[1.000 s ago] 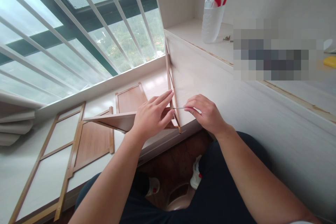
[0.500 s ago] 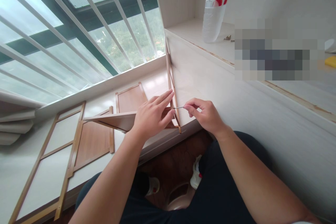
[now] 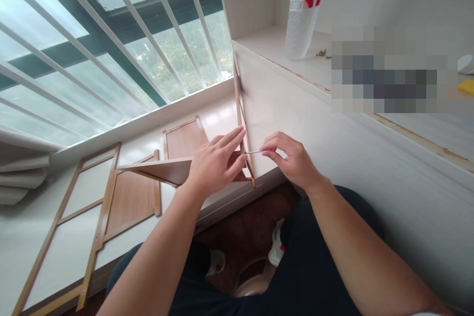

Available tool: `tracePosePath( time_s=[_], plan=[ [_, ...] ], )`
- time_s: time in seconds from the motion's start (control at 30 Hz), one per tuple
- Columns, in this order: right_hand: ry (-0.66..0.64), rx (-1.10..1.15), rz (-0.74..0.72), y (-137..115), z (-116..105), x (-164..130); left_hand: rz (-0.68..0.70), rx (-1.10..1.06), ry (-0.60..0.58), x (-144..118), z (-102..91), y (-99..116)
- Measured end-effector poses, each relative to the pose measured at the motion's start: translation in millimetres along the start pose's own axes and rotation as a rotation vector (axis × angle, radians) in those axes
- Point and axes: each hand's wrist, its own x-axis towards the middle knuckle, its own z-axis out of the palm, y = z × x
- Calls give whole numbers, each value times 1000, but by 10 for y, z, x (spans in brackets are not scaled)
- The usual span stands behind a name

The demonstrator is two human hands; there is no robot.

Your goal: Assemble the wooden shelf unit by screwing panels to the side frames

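Observation:
My left hand (image 3: 215,163) presses flat on a horizontal wooden panel (image 3: 159,168) where it meets an upright wooden frame (image 3: 240,108) standing against a white cabinet side. My right hand (image 3: 291,158) pinches a thin metal tool (image 3: 254,152) between thumb and fingers, and the tool's tip touches the upright frame's edge. Both hands sit on either side of that joint, above the front edge of the white sill (image 3: 66,252).
Flat framed wooden panels (image 3: 129,202) lie on the sill to the left. White window bars (image 3: 111,49) run behind. A clear plastic bottle (image 3: 301,10) and small metal hardware (image 3: 320,53) sit on the upper shelf. My knees and a sandal (image 3: 277,252) are below.
My right hand's fingers have shifted slightly around the thin tool, turning it. My left hand and the panels have stayed in place.

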Motion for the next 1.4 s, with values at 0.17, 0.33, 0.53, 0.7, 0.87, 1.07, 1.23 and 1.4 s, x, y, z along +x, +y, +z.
tracePosePath(
  time_s=[0.17, 0.33, 0.53, 0.7, 0.87, 1.07, 1.23, 1.4],
  plan=[
    [31, -39, -29, 1, 12, 1, 5, -12, 0, 1, -6, 3],
    [33, -58, -54, 4, 15, 2, -2, -10, -3, 4, -15, 11],
    [30, -70, -80, 3, 13, -6, -1, -4, 1, 3, -10, 8],
    [43, -103, -108, 22, 20, -13, 0, -7, 2, 4, -4, -1],
    [29, -106, -102, 39, 25, -12, 1, -4, 1, 5, -6, 8],
    [-1, -33, 22, 23, 27, -35, 1, 0, 2, -1, 2, -2],
    [-44, 48, 261, -22, 36, -56, 3, 14, 4, -1, 3, -4],
    [-50, 86, 319, -59, 37, -47, -2, 15, -5, 5, -10, 1]
  ],
)
